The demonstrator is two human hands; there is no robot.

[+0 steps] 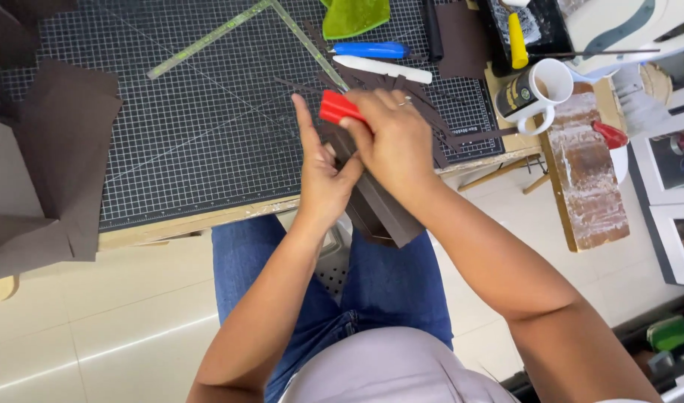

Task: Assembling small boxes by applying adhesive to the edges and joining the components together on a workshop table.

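Observation:
My right hand [394, 142] grips a red-handled tool [336, 107] and presses it against a dark brown folded card piece [383, 213]. My left hand [321, 168] steadies that brown piece from the left, index finger raised, fingers against the card's edge. The piece hangs over the front edge of the black gridded cutting mat [207, 134] above my lap. The tool's tip is hidden behind my fingers.
Brown card sheets [58, 149] lie at the mat's left. A metal ruler [207, 39], green cloth [354, 15], blue pen [372, 50], white tool [383, 69] and brown strips [431, 112] sit behind. A mug [536, 91] and a wooden board [588, 172] stand right.

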